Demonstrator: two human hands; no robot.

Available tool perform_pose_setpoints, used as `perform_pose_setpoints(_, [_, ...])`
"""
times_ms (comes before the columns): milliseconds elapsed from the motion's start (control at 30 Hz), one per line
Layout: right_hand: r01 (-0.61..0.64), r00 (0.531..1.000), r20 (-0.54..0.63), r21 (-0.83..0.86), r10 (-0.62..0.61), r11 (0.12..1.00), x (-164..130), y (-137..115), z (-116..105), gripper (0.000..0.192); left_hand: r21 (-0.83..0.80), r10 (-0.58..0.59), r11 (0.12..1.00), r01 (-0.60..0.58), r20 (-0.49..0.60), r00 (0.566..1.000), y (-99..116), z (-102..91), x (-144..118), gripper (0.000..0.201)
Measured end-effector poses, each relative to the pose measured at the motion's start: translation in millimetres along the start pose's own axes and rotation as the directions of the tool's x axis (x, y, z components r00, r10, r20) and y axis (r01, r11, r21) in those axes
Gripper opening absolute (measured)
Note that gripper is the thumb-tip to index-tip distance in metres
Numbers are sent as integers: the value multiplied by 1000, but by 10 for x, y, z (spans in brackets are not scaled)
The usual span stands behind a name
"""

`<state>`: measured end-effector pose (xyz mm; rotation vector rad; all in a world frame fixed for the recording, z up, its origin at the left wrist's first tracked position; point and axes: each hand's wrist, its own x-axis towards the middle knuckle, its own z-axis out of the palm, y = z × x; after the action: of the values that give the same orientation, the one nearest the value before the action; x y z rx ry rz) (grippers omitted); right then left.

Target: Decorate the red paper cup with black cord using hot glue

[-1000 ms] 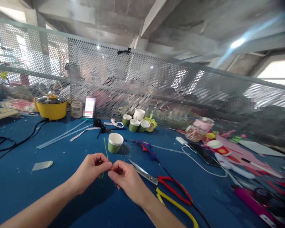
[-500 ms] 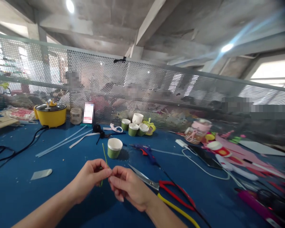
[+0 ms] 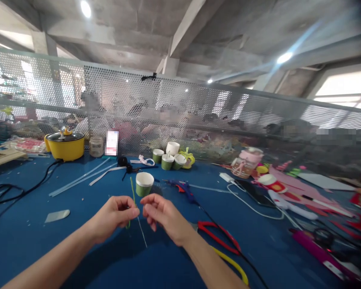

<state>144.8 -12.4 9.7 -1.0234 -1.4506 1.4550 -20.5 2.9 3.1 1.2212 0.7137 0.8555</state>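
**Pinching a green stem and a thin wire together**

While my left hand (image 3: 116, 212) pinched the thin green fuzzy craft stem (image 3: 131, 192) between thumb and forefinger, the stem stood nearly upright above my fingers (image 3: 134, 211), its lower end curling just below them. My right hand (image 3: 162, 212) sat close beside the left, fingertips nearly meeting it, with thumb and forefinger closed on what looked like a fine pale wire (image 3: 142, 235) that slanted down toward the blue bench (image 3: 24, 237); the other fingers were loosely spread. Both hands hovered above the bench, in front of the green paper cup with a white rim (image 3: 144, 184).

To do this well, I judged that the left pinch should stay firm and low on the stem, so the wire could be laid tight against it without the stem bending. Short, close turns near the fingertips seemed safer than long ones.

Red and yellow handled scissors (image 3: 219, 239) lay just right of my right forearm, with a blue glue gun (image 3: 183, 188) beyond them.
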Motion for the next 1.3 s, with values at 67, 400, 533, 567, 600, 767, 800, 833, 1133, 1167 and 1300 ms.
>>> perform_pose_setpoints(67, [-15, 997, 77, 121, 6, 993, 3, -12, -17, 34, -52, -43, 997, 50, 116, 992, 2, -5, -23, 30])
perform_pose_setpoints(400, [-17, 982, 186, -22, 21, 1000, -2, 43, 4, 26, 142, -159, 982, 127, 236, 959, -37, -4, -42, 23])
perform_pose_setpoints(533, [39, 996, 85, -214, -21, 976, 15, 58, -2, 26, 357, -138, 929, 97, 92, 986, -25, -34, -22, 21])
perform_pose_setpoints(567, [42, 998, 63, -248, -27, 968, 16, 66, 4, 27, 388, -123, 918, 86, 72, 990, -24, -38, -20, 21])
perform_pose_setpoints(600, [42, 999, 43, -275, -31, 961, 17, 73, 12, 27, 408, -109, 910, 75, 59, 992, -23, -40, -21, 21])
perform_pose_setpoints(767, [24, 999, 36, -201, -17, 979, 12, 91, 42, 27, 400, -88, 916, 41, 99, 991, -13, -49, -38, 20])
perform_pose_setpoints(800, [16, 998, 67, -144, -6, 989, 10, 86, 44, 25, 390, -99, 920, 44, 122, 988, -8, -51, -42, 20])
perform_pose_setpoints(833, [5, 995, 103, -88, 4, 996, 7, 80, 46, 24, 376, -112, 925, 50, 142, 983, -2, -54, -44, 20])
perform_pose_setpoints(1133, [-23, 997, 75, -108, 31, 994, 6, 66, 50, 22, 340, -176, 934, 105, 184, 967, -2, -119, -13, 19])
perform_pose_setpoints(1167, [-23, 997, 67, -124, 32, 992, 10, 71, 46, 22, 352, -179, 930, 103, 191, 965, 0, -129, -10, 19])
perform_pose_setpoints(1300, [-29, 997, 60, -218, 43, 976, 20, 96, 26, 20, 430, -153, 901, 61, 182, 971, -1, -153, -4, 18])
